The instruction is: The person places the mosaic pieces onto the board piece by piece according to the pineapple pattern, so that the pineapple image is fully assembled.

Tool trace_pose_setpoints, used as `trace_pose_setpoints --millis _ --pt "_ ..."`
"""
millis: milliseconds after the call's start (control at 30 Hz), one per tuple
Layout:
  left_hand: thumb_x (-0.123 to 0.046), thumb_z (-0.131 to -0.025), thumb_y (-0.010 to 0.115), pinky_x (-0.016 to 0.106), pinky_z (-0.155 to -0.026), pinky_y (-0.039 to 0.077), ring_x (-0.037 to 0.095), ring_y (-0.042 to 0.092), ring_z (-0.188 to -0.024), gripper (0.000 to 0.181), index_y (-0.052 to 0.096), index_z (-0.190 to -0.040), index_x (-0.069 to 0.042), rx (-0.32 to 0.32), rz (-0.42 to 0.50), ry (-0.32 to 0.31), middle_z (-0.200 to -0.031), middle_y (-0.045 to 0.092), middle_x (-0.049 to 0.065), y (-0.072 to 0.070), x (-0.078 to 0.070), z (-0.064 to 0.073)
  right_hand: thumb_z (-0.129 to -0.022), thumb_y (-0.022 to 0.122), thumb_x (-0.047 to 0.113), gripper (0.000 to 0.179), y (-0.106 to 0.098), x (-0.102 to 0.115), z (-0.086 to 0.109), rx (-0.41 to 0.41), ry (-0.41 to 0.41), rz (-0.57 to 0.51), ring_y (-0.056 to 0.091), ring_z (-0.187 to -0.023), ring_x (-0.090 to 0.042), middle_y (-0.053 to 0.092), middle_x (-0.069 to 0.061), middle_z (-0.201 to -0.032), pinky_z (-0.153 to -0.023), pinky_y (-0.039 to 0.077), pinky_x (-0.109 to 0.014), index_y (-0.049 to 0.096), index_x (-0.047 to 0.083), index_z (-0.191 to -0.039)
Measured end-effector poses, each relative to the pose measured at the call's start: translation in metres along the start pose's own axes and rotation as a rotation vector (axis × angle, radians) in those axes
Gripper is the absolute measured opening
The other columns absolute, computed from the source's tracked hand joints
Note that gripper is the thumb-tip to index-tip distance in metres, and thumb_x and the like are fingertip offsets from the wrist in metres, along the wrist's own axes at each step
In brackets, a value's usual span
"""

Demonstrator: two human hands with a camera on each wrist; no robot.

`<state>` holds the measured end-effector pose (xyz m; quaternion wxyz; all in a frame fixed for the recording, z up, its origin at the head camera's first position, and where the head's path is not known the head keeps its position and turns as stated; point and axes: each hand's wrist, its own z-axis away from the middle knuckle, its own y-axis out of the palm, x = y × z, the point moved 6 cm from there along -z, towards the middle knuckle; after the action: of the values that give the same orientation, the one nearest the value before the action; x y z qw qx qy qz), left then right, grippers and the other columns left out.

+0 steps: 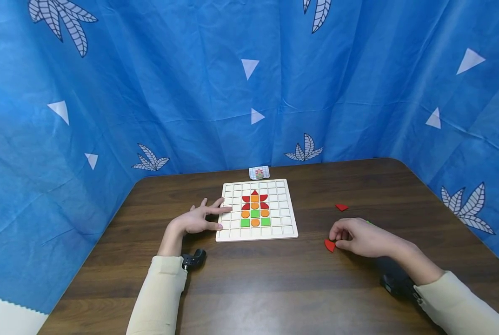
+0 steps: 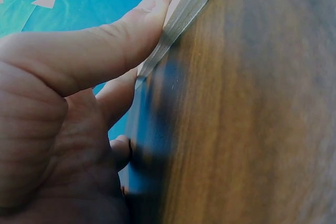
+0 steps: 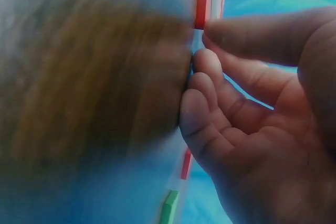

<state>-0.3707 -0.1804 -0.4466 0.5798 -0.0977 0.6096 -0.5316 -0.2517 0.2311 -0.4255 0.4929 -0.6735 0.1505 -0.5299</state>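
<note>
A white grid board (image 1: 282,228) lies on the table with red, orange and green flat tiles set in its middle columns. My left hand (image 1: 196,219) has its fingers spread on the board's left side; in the left wrist view its thumb (image 2: 126,38) touches the board's edge (image 2: 191,9). To the right of the board, my right hand (image 1: 360,237) has its fingers curled, thumb and index fingertip at the corner of a red fan-shaped tile (image 1: 329,245). That red tile (image 3: 201,4) sticks out past the fingertips in the right wrist view.
Another red tile (image 1: 342,207) lies behind the right hand. A green tile (image 1: 368,222) is mostly hidden by that hand. Behind the board stands a small pattern card (image 1: 259,172), near the blue curtain (image 1: 216,93) along the table's (image 1: 249,284) back edge.
</note>
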Motion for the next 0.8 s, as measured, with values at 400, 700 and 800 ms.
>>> trace_pose_setpoints --millis 400,700,800 --pt "-0.033 -0.094 0.074 0.077 -0.118 -0.007 0.048 -0.011 -0.158 0.06 0.054 -0.151 -0.032 -0.002 -0.001 0.008 -0.175 0.015 0.004 0.0 0.0 0.001 -0.08 0.089 0.037 0.032 0.002 0.007 -0.001 -0.011 0.003 0.103 0.05 -0.082 -0.008 0.057 0.01 -0.09 -0.069 0.047 -0.022 0.066 0.024 -0.097" --pt "-0.034 -0.094 0.074 0.077 -0.118 -0.008 0.049 -0.011 -0.158 0.061 0.053 -0.151 -0.032 -0.003 -0.006 0.012 -0.175 0.015 0.004 0.001 0.001 0.0 -0.087 0.083 0.025 0.02 0.004 0.012 0.0 -0.025 -0.01 0.123 0.051 -0.081 -0.006 0.057 0.01 -0.091 -0.069 0.048 -0.022 0.067 0.022 -0.099" --pt "-0.034 -0.094 0.074 0.077 -0.118 -0.008 0.049 -0.011 -0.158 0.061 0.053 -0.152 -0.031 -0.002 -0.011 0.017 -0.175 0.015 0.005 0.001 0.001 0.0 -0.089 0.081 0.024 0.018 0.004 0.012 -0.001 -0.016 -0.003 0.124 0.051 -0.081 -0.004 0.058 0.01 -0.092 -0.069 0.049 -0.022 0.068 0.022 -0.1"
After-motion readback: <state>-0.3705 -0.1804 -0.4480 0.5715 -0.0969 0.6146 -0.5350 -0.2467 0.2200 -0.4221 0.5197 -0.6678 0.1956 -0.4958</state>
